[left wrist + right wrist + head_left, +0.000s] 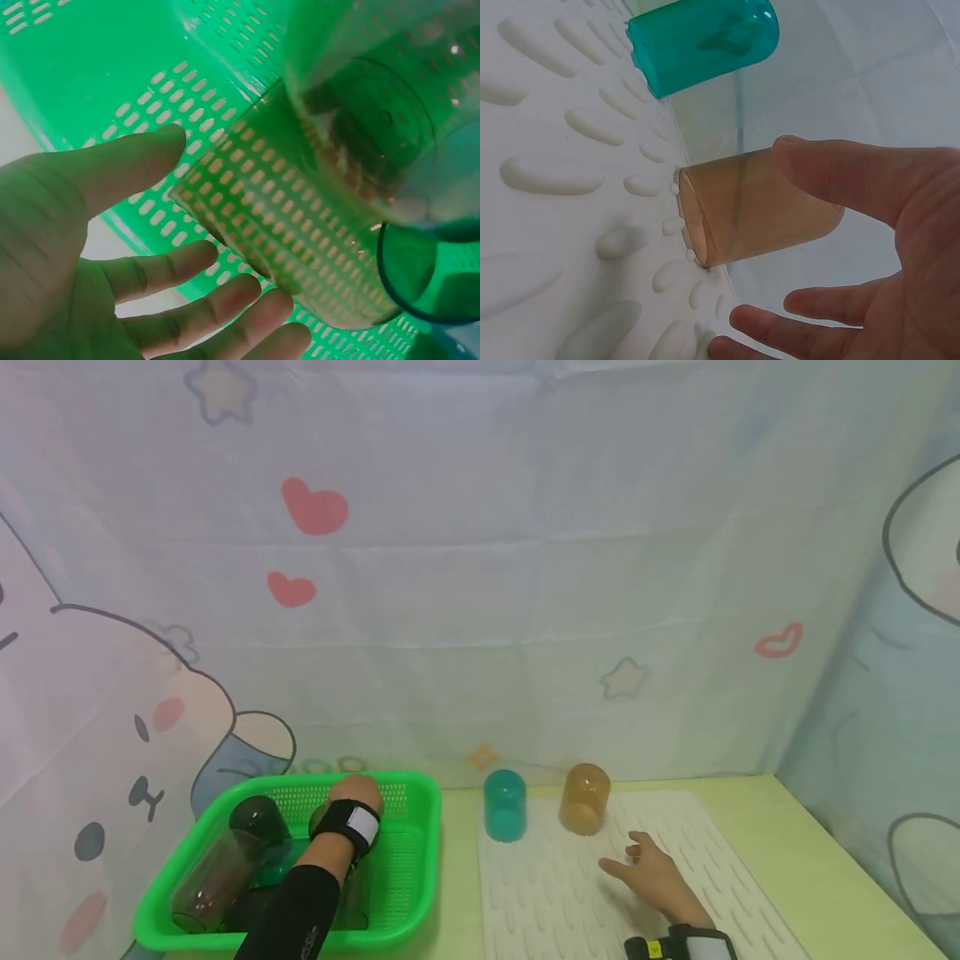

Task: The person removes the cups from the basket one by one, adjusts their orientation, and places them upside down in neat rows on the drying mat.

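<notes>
- The left hand is spread open inside the green basket, holding nothing; its fingers reach toward a clear cup lying on its side among others; a grab from this angle could, I judge, slide off the slick curved wall, or knock the neighbouring dark cup and teal cup so they roll.
- The right hand hovers open over the white mat, thumb and fingers apart and empty, near the amber cup; a careless sweep might tip it, since it stands upside down on bumpy ridges.
- The amber cup is translucent and smooth, mouth down at the mat's far edge, just beside a second teal cup, also inverted; the two stand apart, not touching.
</notes>
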